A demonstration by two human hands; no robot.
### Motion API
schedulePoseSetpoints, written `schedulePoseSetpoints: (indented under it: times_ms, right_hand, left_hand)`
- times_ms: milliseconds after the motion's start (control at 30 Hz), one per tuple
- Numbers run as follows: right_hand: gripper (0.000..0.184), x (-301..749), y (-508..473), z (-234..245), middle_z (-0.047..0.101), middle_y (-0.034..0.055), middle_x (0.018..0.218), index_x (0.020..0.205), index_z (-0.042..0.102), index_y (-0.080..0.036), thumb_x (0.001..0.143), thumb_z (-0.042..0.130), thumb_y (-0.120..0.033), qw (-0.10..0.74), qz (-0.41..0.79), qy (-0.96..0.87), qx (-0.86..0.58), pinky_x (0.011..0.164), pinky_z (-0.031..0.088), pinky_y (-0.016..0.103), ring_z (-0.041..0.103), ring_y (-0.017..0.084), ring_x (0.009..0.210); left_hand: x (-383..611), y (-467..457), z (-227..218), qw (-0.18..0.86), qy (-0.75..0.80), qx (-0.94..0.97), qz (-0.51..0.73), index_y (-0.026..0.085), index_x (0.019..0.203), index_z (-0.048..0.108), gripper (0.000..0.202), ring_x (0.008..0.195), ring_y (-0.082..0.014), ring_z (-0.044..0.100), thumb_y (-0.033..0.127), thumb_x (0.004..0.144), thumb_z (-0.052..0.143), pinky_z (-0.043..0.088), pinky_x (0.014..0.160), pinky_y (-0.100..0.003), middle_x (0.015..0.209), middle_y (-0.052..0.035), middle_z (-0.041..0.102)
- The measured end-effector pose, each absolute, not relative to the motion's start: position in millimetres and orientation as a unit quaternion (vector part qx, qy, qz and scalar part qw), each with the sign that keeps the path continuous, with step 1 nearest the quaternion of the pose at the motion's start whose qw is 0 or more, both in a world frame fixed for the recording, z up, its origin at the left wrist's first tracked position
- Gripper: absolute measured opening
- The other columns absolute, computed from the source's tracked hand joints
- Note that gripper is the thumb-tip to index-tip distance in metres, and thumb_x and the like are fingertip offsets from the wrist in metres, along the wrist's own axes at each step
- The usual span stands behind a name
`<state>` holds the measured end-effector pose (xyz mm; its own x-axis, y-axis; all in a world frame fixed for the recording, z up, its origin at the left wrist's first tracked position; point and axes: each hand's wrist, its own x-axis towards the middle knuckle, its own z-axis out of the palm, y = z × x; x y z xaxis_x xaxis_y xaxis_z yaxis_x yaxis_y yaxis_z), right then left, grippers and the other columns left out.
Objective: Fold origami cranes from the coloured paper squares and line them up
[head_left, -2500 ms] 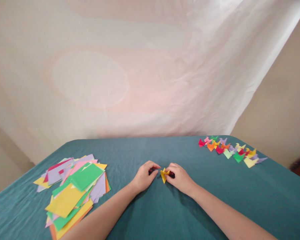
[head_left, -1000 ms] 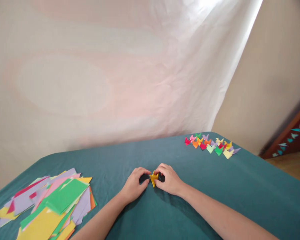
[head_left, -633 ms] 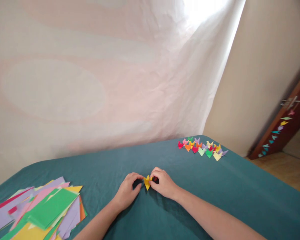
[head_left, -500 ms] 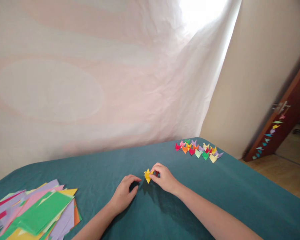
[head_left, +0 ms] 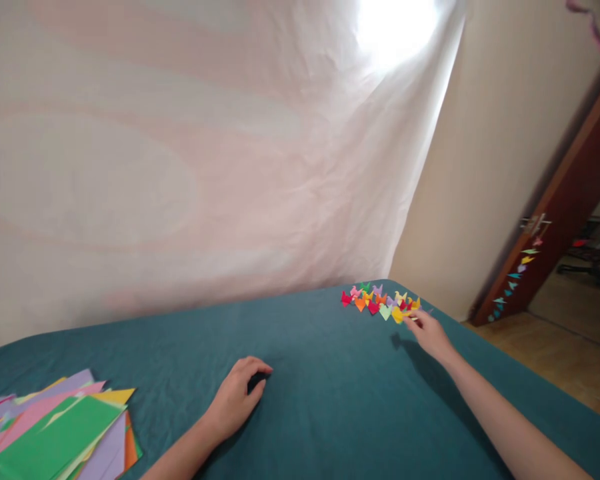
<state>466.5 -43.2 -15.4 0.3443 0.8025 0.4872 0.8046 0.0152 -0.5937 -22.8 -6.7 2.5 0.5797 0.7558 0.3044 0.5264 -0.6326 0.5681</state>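
My right hand (head_left: 431, 337) pinches a small yellow origami crane (head_left: 397, 315) between thumb and fingertips. It is held over the table's far right part, in front of a cluster of folded paper cranes (head_left: 373, 309) in red, orange, pink, green, purple and yellow. The hand and the held crane partly cover the cranes at the cluster's right end. On the green tablecloth (head_left: 320, 393), near the middle, rests my left hand (head_left: 236, 399), its fingers curved and the thumb apart, holding nothing.
A messy pile of coloured paper sheets (head_left: 55, 433) lies at the table's left, a green one on top. Behind the table hangs a pale curtain (head_left: 260, 173). A string of paper cranes (head_left: 514, 275) hangs by the brown door (head_left: 570, 180) at the right.
My right hand has carried the yellow crane from the table's middle, beside my left hand, rightward to the crane cluster. My left hand stays about where it was. The view has shifted slightly right.
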Motion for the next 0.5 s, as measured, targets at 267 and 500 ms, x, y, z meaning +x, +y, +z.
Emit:
schedulePoseSetpoints:
  times_ms: [267, 500]
  right_hand:
    - [0.034, 562, -74, -38, 0.066, 0.0093, 0.076, 0.078, 0.063, -0.015, 0.070, 0.048, -0.045, 0.395, -0.041, -0.492, -0.775, 0.059, 0.043, 0.032, 0.059, 0.023, 0.064]
    - [0.031, 581, -65, -58, 0.067, 0.0074, 0.075, 0.074, 0.065, -0.018, 0.068, 0.048, -0.044, 0.354, -0.033, -0.501, -0.789, 0.061, 0.043, 0.032, 0.059, 0.023, 0.067]
  left_hand:
    - [-23, -7, 3, 0.215, 0.368, 0.866, 0.262, 0.021, 0.094, 0.060, 0.022, 0.097, -0.0186, 0.053, 0.016, 0.079, 0.044, 0.039, 0.091, -0.034, 0.100, -0.0049, 0.059]
    - [-23, -7, 3, 0.211, 0.364, 0.869, 0.261, 0.021, 0.094, 0.060, 0.022, 0.097, -0.0183, 0.053, 0.016, 0.079, 0.044, 0.040, 0.091, -0.034, 0.100, -0.0049, 0.058]
